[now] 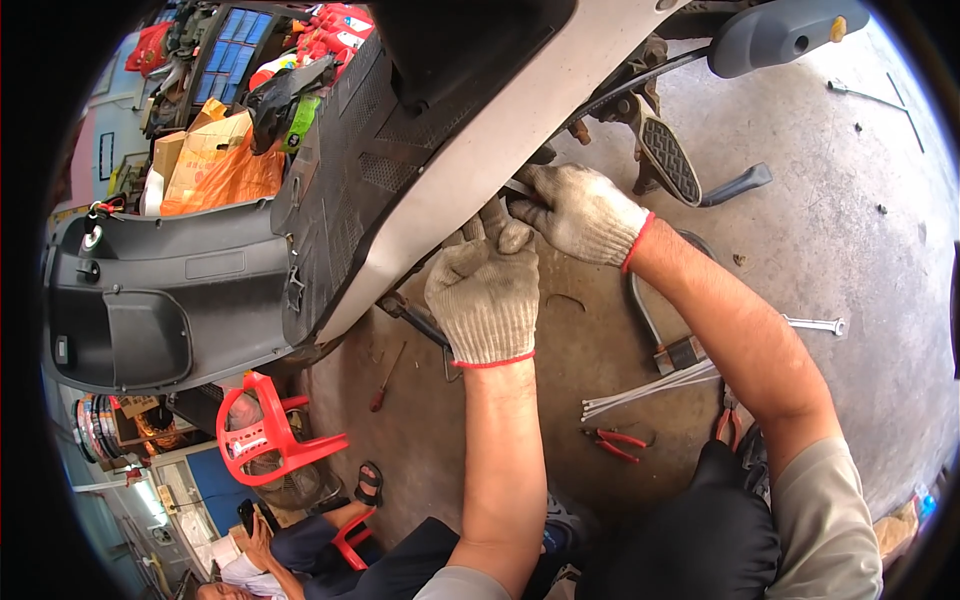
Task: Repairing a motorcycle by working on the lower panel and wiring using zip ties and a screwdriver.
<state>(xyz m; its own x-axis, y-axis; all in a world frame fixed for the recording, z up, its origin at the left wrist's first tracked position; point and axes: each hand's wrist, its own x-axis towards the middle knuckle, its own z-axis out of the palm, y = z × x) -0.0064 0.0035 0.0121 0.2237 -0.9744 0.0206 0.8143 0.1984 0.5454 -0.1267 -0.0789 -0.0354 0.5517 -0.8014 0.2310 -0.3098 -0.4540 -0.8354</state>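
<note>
Both my hands, in knitted off-white gloves with red cuffs, work at the lower edge of a scooter's pale body panel (468,175), beside its dark ridged floorboard (345,200). My left hand (483,290) has its fingers bent up beneath the panel, closed on something hidden. My right hand (580,212), just right of it, pinches something by a thin metal piece at the panel's edge; what it holds is too hidden to name. A rubber-topped pedal (668,160) sits right of my right hand.
Zip ties (630,400), red-handled pliers (620,450), a screwdriver (380,390) and a spanner (825,325) lie on the concrete floor (840,390). A red plastic chair (245,430), a seated person (265,545) holding a phone and a removed grey plastic panel (230,310) are at left.
</note>
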